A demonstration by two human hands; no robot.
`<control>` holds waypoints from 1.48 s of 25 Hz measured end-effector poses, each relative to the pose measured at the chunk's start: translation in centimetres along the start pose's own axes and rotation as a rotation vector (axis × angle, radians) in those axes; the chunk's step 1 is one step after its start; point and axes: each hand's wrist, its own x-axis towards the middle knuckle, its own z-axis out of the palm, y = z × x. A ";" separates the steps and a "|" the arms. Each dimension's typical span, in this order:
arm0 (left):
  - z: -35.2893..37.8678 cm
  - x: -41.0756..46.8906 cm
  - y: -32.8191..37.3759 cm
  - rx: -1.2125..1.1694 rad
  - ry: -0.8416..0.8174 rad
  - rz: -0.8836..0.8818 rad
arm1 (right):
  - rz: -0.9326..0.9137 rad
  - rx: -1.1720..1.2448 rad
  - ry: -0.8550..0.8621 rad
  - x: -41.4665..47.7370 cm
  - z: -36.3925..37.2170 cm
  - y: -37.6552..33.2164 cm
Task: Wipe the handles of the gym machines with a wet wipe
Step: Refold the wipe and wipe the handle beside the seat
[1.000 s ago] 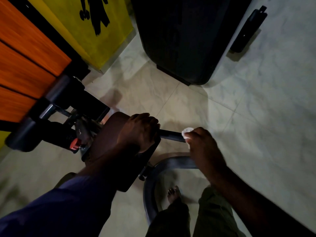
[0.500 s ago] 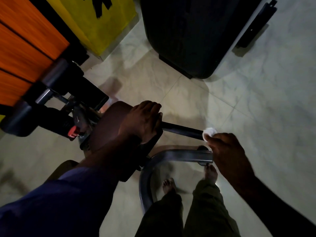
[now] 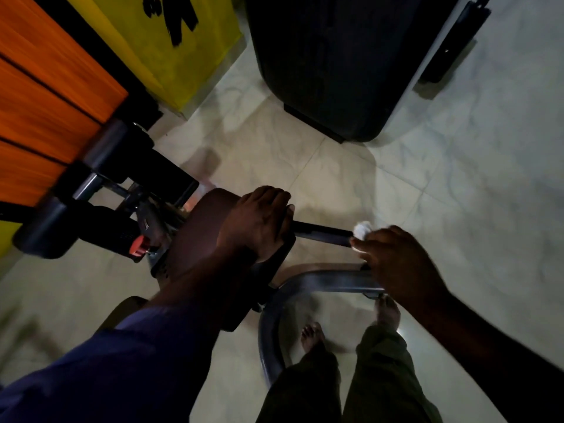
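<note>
Two grips: left grip point(image 3: 259, 222) clasps one brown pad point(image 3: 207, 230), right grip point(image 3: 399, 264) pinches one white wipe point(image 3: 362, 229) against one handle point(image 3: 320, 232)

The person wears a dark blue-violet sleeve point(image 3: 106, 370) on the left arm; it ends above the forearm, which is uncovered down to the bare left hand point(image 3: 259, 221). The right forearm point(image 3: 476, 340) and right hand point(image 3: 399, 264) are uncovered too. Loose dark olive trousers point(image 3: 381, 377) reach the ankles. The left foot point(image 3: 311, 334) and right foot point(image 3: 387, 309) are bare.
</note>
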 end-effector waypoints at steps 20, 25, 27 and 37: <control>0.1 0.1 0.1 0.021 -0.028 -0.007 | 0.462 0.443 -0.121 10.8 0.0 -0.6; 0.1 0.3 -0.1 0.019 -0.058 0.000 | 0.367 0.560 -0.298 11.5 3.0 -1.8; 0.2 0.2 -0.2 0.011 -0.038 -0.002 | 0.316 0.541 -0.408 10.7 2.0 0.0; 0.3 0.3 0.0 0.040 -0.054 -0.005 | 0.425 0.620 -0.694 10.3 1.0 4.4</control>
